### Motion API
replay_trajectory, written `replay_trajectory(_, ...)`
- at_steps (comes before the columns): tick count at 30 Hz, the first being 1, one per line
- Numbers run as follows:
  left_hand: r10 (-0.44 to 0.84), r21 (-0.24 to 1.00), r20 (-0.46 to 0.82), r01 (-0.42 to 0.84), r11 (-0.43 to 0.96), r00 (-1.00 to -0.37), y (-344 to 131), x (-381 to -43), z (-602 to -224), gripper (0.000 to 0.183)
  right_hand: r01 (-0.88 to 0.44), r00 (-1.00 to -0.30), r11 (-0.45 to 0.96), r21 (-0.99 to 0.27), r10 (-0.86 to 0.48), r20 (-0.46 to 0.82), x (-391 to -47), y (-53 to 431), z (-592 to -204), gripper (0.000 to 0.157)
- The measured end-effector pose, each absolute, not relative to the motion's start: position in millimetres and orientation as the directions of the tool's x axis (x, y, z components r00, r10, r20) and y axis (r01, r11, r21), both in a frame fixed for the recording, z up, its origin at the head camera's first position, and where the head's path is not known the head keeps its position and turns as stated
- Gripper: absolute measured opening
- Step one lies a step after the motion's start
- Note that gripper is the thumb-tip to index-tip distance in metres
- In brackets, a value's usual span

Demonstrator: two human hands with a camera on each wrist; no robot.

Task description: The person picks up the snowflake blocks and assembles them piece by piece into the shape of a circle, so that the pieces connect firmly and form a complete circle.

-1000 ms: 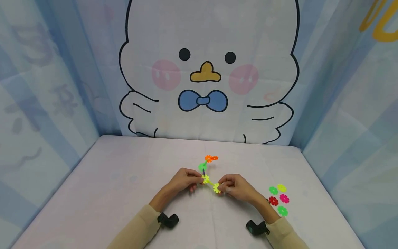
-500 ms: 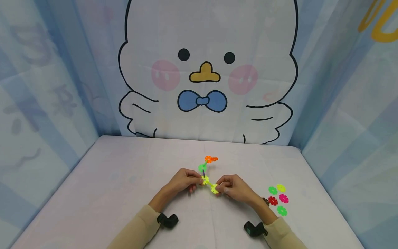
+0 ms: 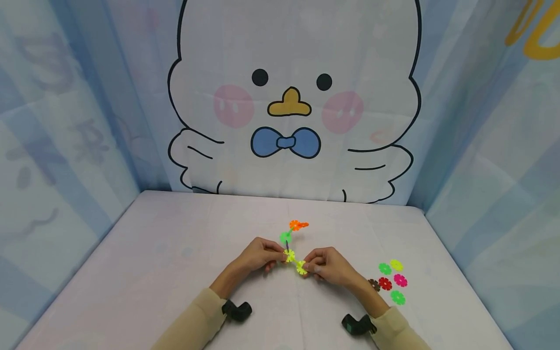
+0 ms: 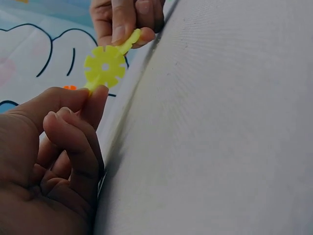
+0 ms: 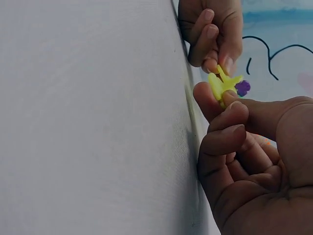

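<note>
The left hand (image 3: 264, 253) pinches a yellow part of the chain (image 3: 289, 255) between thumb and forefinger, the other fingers curled in. The right hand (image 3: 328, 265) pinches the chain's near yellow disc (image 3: 301, 268) the same way. The tips of both hands are near each other, the chain joining them. From there it runs towards 12 o'clock: yellow, purple, green, then orange at the far end. Whether that end touches the table cannot be told. Beige sleeves (image 3: 192, 318) come in from 7 and 5 o'clock, a black camera (image 3: 236, 310) at each wrist.

The table (image 3: 131, 272) has a pale, nearly white cover. Behind it, at 12 o'clock, a white cartoon bird (image 3: 288, 53) with a blue bow tie fills the backdrop; blue and white curtains (image 3: 57, 121) hang at 9 and 3 o'clock.

The chain has two orange discs (image 3: 295, 225) and at least three yellow; its green ones are hard to count. Six loose discs lie between 3 and 4 o'clock from the hands: two green (image 3: 397, 297), one yellow, one pink, one red, one brown.
</note>
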State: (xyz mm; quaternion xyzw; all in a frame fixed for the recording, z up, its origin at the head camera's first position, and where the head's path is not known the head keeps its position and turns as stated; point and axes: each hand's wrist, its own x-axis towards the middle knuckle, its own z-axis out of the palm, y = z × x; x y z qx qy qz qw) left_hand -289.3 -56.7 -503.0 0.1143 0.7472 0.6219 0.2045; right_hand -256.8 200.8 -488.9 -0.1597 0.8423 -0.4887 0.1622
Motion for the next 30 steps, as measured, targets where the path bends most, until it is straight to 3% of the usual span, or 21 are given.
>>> replay_trajectory(13,0.406,0.985,-0.146,-0.093,0.148,-0.902,-56.4,-291.0,-507.4,0.027,-0.086,-0.922,0.437,-0.895,-0.375,-0.094,-257.6,195.0,-486.9,0.017)
replay_trajectory(30,0.495,0.983,-0.144,-0.065,0.174,-0.857,-60.1,-290.4,-505.6,0.030,-0.081,-0.940,0.385,-0.919,-0.337,-0.058,-262.9,172.5,-488.3,0.021)
